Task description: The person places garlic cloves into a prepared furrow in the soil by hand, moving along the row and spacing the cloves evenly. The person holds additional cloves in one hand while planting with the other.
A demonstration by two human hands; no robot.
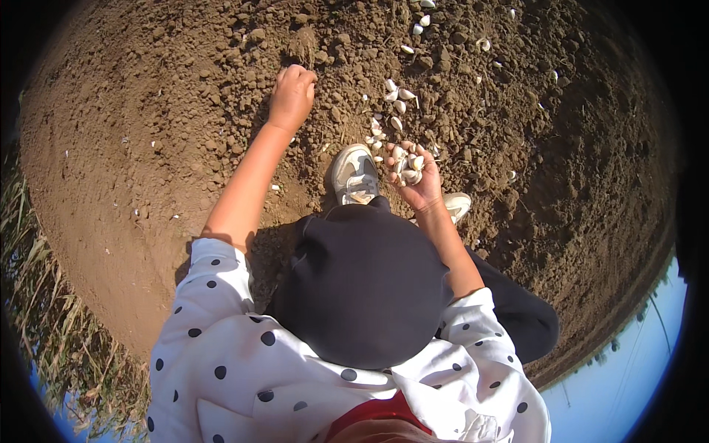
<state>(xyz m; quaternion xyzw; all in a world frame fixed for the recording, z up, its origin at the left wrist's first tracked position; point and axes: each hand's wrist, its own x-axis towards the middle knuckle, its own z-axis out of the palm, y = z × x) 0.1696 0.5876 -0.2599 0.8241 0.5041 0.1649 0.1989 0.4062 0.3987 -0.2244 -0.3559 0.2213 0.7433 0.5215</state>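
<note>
My right hand (424, 188) is turned palm up beside my shoe, its fingers curled around several garlic cloves (409, 166). To the left and farther out, my left hand (293, 97) is low over the cloddy soil with the back of the hand up and fingers bent. Just beyond its knuckles lies a clump of dry roots (303, 44). Its fingertips are hidden, so whether they grip anything cannot be seen. Between my hands, loose garlic cloves (400, 106) lie scattered on the soil, with a few more (376, 133) close to the shoe tip.
My light-coloured shoes (355, 171) stand on the soil (138, 111), and my bent knee (365, 277) in dark trousers fills the middle. More cloves (422, 22) dot the ground farther out. Dry stalks (72, 332) line the left edge.
</note>
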